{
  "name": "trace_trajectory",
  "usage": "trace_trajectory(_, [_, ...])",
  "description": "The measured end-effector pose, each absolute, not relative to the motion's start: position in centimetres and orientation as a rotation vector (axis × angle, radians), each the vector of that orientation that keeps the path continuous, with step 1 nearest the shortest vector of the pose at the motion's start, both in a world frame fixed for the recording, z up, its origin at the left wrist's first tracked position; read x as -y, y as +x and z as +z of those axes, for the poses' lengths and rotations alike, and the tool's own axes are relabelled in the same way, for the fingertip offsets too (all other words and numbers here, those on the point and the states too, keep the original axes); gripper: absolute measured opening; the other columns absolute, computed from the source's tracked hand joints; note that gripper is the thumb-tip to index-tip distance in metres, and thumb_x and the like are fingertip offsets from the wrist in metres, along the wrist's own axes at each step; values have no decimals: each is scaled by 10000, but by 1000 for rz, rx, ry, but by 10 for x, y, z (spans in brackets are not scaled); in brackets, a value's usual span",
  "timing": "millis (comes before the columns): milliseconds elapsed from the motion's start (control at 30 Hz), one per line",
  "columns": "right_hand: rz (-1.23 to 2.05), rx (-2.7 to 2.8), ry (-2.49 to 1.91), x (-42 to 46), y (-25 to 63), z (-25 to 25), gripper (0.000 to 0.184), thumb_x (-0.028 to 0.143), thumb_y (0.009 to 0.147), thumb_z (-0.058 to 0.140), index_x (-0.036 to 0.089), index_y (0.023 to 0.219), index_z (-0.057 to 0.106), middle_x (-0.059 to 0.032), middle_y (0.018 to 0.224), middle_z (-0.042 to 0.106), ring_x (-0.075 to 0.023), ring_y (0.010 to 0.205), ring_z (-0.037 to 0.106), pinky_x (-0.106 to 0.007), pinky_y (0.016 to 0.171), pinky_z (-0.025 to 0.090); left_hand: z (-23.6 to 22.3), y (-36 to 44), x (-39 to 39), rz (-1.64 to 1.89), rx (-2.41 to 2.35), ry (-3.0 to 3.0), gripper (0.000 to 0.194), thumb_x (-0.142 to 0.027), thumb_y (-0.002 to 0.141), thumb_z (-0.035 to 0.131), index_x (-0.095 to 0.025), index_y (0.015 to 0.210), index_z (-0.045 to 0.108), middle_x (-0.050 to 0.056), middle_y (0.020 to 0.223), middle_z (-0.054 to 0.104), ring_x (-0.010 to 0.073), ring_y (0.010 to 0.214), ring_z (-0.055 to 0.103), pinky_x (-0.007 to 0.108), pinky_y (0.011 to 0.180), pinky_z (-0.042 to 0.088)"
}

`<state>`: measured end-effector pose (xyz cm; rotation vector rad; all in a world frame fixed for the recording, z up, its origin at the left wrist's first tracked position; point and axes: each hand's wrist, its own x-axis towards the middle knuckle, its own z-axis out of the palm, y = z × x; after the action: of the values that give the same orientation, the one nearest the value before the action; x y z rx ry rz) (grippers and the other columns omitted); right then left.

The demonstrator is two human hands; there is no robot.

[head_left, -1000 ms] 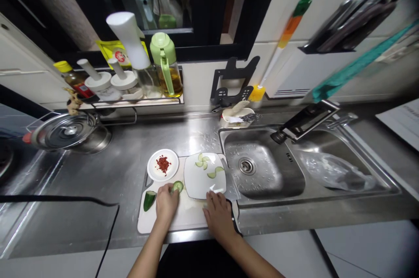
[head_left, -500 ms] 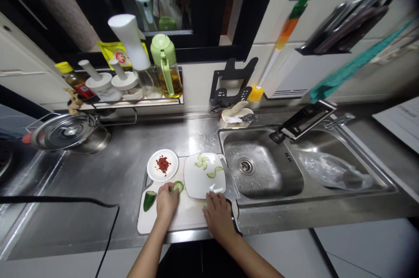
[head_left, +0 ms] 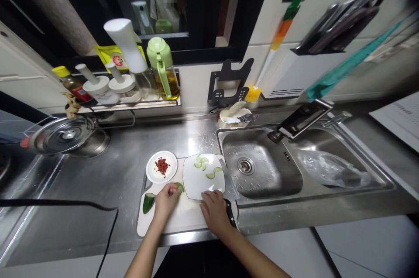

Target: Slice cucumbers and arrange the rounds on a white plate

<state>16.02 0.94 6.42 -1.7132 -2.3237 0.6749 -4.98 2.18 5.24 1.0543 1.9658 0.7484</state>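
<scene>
My left hand [head_left: 166, 203] is over the cutting board [head_left: 186, 217], thumb and fingers pinched on green cucumber slices [head_left: 180, 187]. How many slices are in the pinch is hidden. To its left lies a cut cucumber piece [head_left: 148, 203]. My right hand [head_left: 214, 210] has its fingers stretched out at the near edge of a white square plate [head_left: 199, 186], the tips touching the rim. Several half-round cucumber slices [head_left: 214, 173] lie on that plate. Just right of this hand shows the black handle of a knife [head_left: 230, 213], its blade mostly hidden under the plate.
A round white plate [head_left: 149, 169] with chopped red bits [head_left: 161, 166] sits at the board's back left. The sink [head_left: 262, 173] lies to the right. Behind are a seasoning rack [head_left: 157, 104] and a lidded pot [head_left: 68, 136]. A black cable [head_left: 65, 202] crosses the left counter.
The cucumber slices by my left fingertips have shifted slightly. My right hand has moved a little left, showing more of the knife handle. The whole view has shifted slightly.
</scene>
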Motion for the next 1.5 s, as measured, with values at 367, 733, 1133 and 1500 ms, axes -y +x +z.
trace_trajectory(367, [1068,2019,-1465,-66,136,75,178,209,812,567,226,933,698,-10,947,707,-187,984,577,-318,894,398,78,-28,-39,806,-1495,907,456,-548,584,692,-134,773,664,-29,588,545,81,551,441,208,557,334])
trace_trajectory(733, [1372,1791,-1487,-80,173,97,130,262,776,569,209,759,687,-4,778,677,-167,821,583,-272,757,401,83,5,-58,707,-1427,453,540,-629,594,668,-133,802,619,-68,491,463,31,395,323,187,423,162])
trace_trajectory(1133, [1380,1753,-1564,-79,204,91,141,248,757,555,196,747,686,-6,716,662,-152,711,577,-259,673,410,71,28,-82,664,-1313,427,486,-399,512,799,-143,869,591,-86,483,462,26,400,350,168,420,183])
trace_trajectory(1500, [1064,1681,-1994,-91,207,69,66,174,770,522,199,768,584,13,683,614,-143,698,552,-236,645,354,64,44,-115,539,-1676,1295,84,-199,729,603,-183,794,654,-27,670,636,102,651,565,205,651,399])
